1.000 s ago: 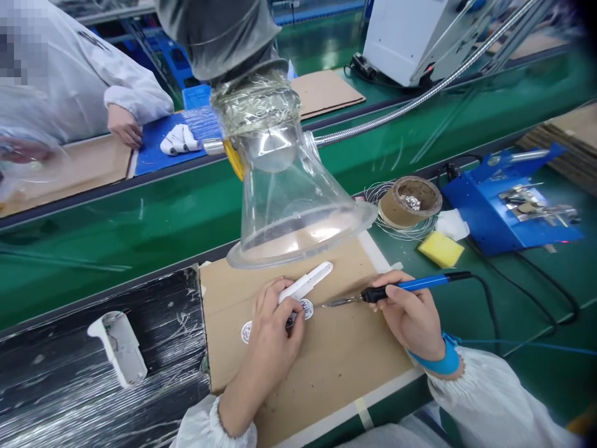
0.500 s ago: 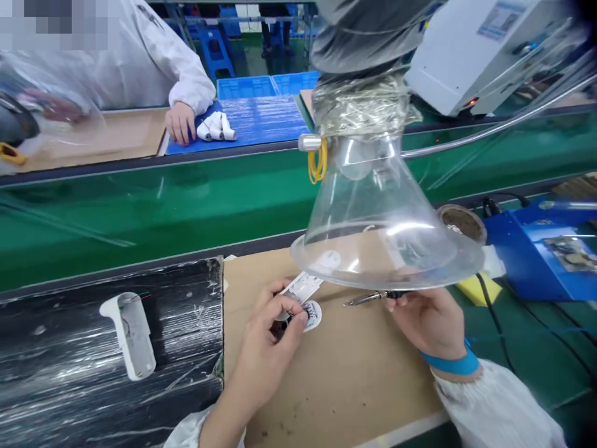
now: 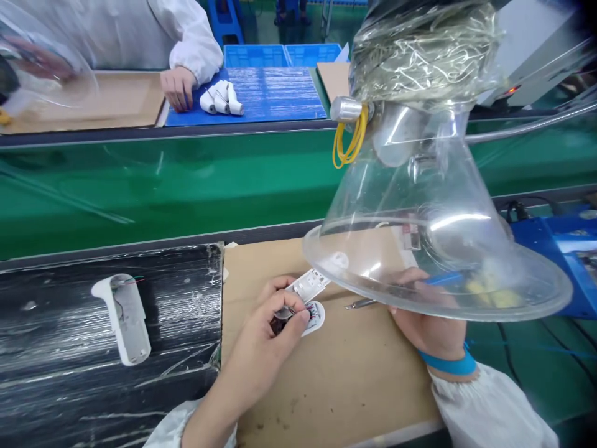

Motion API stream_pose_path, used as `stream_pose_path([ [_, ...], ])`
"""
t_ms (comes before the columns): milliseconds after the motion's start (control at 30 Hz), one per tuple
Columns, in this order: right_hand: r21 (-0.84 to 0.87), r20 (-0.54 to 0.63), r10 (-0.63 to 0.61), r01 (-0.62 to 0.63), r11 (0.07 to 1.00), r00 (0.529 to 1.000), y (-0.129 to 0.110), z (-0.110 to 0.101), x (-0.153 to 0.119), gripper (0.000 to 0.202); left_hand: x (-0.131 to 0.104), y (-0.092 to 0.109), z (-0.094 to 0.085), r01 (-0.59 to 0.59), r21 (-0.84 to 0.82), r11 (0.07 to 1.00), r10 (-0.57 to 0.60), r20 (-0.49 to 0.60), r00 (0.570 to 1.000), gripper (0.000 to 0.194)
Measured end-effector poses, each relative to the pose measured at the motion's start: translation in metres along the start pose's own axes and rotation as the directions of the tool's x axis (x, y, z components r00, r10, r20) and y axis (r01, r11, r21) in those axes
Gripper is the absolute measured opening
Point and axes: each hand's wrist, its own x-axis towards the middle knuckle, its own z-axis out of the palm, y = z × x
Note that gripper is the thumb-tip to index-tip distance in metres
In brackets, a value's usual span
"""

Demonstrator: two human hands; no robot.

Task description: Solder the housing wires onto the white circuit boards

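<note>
My left hand (image 3: 268,339) is closed around a small white plastic casing (image 3: 310,285) above the cardboard, thumb and fingers pinched near thin wires. A rounded white piece (image 3: 318,316) with fine coloured wires shows beside the fingertips. In my right hand (image 3: 429,326), partly seen through the clear hood, is a soldering iron (image 3: 361,303). Its metal tip points left toward the rounded piece, with a gap between them. To the left, a white handle-shaped shell (image 3: 128,320) with thin red and green wires lies on the black wrapped surface.
A clear funnel-shaped hood (image 3: 420,249) hangs low over my right hand. The cardboard (image 3: 336,379) lies under both hands. Beyond the green belt (image 3: 209,180), another person's hand (image 3: 177,88) rests by several white shells (image 3: 221,98). A blue box (image 3: 545,249) stands at the right.
The view has shifted, so the hood appears larger and lower and covers more of my right hand. Both hands keep their grips, and the iron's tip stays near the rounded piece.
</note>
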Motion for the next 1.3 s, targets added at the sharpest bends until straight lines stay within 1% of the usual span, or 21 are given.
stream_pose_path([
  [100, -0.05, 0.015, -0.009, 0.01, 0.999, 1.0, -0.0007, -0.0015, 0.0005, 0.02, 0.0008, 0.0005, 0.0003, -0.026, 0.016, 1.0, 0.026, -0.011, 1.0, 0.021],
  [200, -0.076, 0.006, -0.021, 0.021, 0.997, 1.0, 0.001, -0.0027, 0.0004, 0.021, 0.0012, 0.0008, 0.0, -0.033, 0.026, 0.999, 0.034, -0.013, 0.999, 0.022],
  [367, -0.004, -0.084, 0.01, -0.01, 1.0, 0.996, 0.0042, -0.0019, -0.0022, 0.019, 0.0003, 0.0013, 0.0001, -0.004, 0.036, 0.999, 0.004, -0.003, 1.0, 0.021],
  [467, 0.007, -0.045, 0.009, -0.009, 1.0, 0.999, 0.0031, -0.0026, -0.0025, 0.018, 0.0001, 0.002, 0.0008, -0.015, 0.042, 0.999, 0.015, -0.001, 1.0, 0.021],
  [567, -0.031, 0.005, -0.009, 0.009, 0.999, 1.0, 0.0008, -0.0038, -0.0011, 0.019, 0.0004, 0.0028, 0.0017, -0.028, 0.032, 0.999, 0.028, -0.005, 1.0, 0.021],
  [733, -0.057, 0.022, -0.058, 0.059, 0.997, 0.998, -0.0012, -0.0014, 0.0005, 0.019, 0.0001, 0.0041, 0.0021, -0.033, 0.041, 0.999, 0.033, -0.006, 0.999, 0.02],
  [867, -0.059, 0.045, -0.057, 0.059, 0.996, 0.997, -0.0022, 0.0006, 0.0005, 0.019, -0.0006, 0.0046, 0.0019, -0.04, 0.041, 0.998, 0.04, -0.006, 0.999, 0.02],
  [1300, -0.047, 0.011, -0.052, 0.053, 0.998, 0.999, -0.001, 0.0, 0.0007, 0.018, 0.0005, 0.0032, 0.0016, -0.064, 0.065, 0.996, 0.066, -0.026, 0.997, 0.02],
])
